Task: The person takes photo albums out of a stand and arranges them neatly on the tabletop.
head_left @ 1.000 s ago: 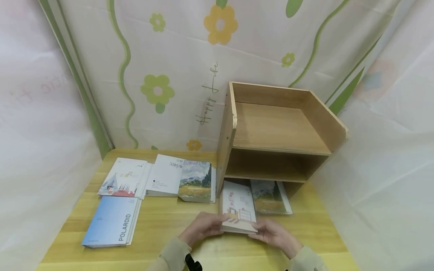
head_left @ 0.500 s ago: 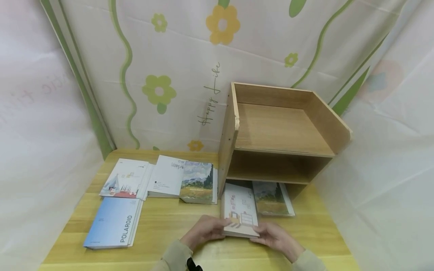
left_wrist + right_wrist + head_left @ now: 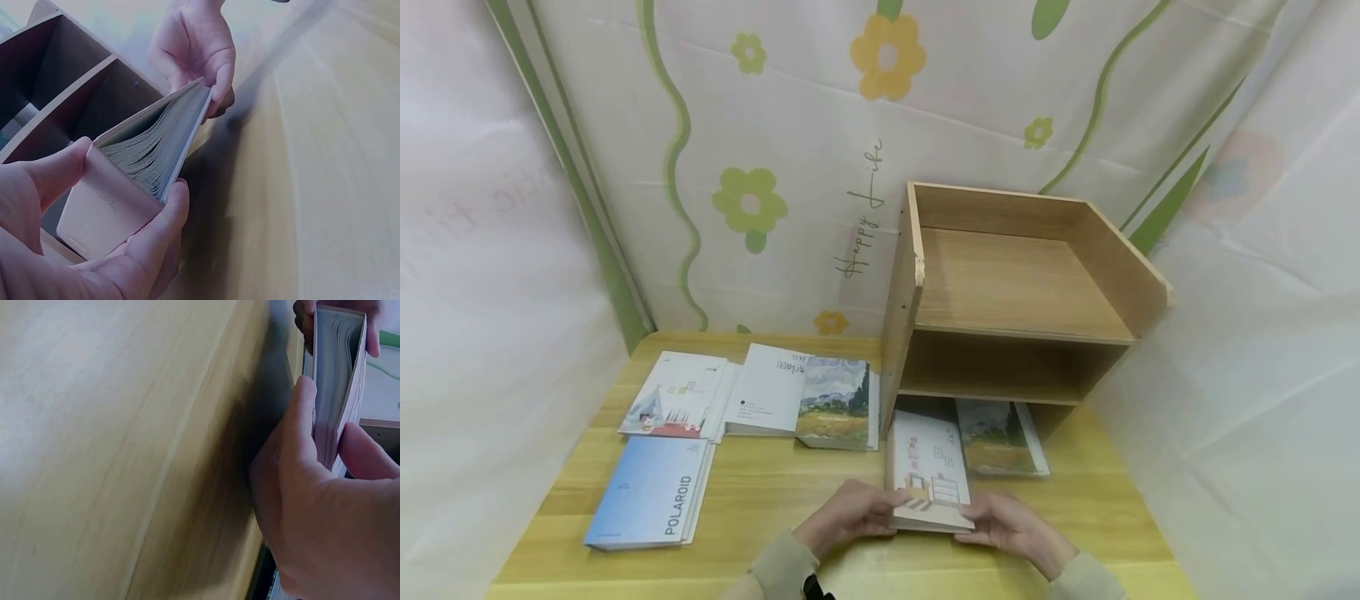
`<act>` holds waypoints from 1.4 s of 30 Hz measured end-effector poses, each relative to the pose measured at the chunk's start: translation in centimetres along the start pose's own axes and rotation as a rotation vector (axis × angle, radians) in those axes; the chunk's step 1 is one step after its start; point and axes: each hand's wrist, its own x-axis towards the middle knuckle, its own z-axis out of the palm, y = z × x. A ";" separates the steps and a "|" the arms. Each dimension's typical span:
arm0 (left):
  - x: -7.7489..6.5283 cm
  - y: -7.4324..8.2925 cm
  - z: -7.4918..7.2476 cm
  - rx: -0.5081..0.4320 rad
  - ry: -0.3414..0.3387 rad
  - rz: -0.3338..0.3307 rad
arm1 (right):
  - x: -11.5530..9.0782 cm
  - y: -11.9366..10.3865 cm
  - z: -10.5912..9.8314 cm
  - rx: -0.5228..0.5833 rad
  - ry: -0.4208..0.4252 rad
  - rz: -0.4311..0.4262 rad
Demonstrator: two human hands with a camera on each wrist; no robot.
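Note:
A white photo album (image 3: 928, 467) with a pink room drawing on its cover lies half out of the lowest opening of the wooden shelf (image 3: 1022, 283). My left hand (image 3: 857, 512) pinches its left side near the front, thumb on top and fingers below. On the opposite side, my right hand (image 3: 1009, 529) grips the front right corner in the same way. In the left wrist view the album's spine (image 3: 106, 206) faces the left hand, and the page edges fan slightly between the covers. Beside it, in the same opening, lies an album with a landscape painting cover (image 3: 997, 442).
Left of the shelf, several albums lie on the wooden table: a blue POLAROID one (image 3: 643, 492), a white one with a tent drawing (image 3: 673, 396), a plain white one (image 3: 767, 387) and a landscape one (image 3: 833, 404). A flowered curtain (image 3: 805, 125) hangs behind.
Both hands have drawn the white album a little toward me, so more of it sticks out of the shelf. The grip looks the same, and the other albums have stayed put.

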 end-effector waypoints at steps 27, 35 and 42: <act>-1.4 -0.4 -0.3 0.063 -0.037 -0.004 | -0.5 0.0 0.3 -0.238 -0.019 -0.012; -1.7 -0.8 -0.2 0.042 -0.022 -0.022 | -0.5 0.0 0.3 -0.260 -0.032 -0.005; -1.9 -0.9 -0.4 0.042 -0.016 -0.012 | -0.3 0.4 0.4 -0.248 -0.023 0.000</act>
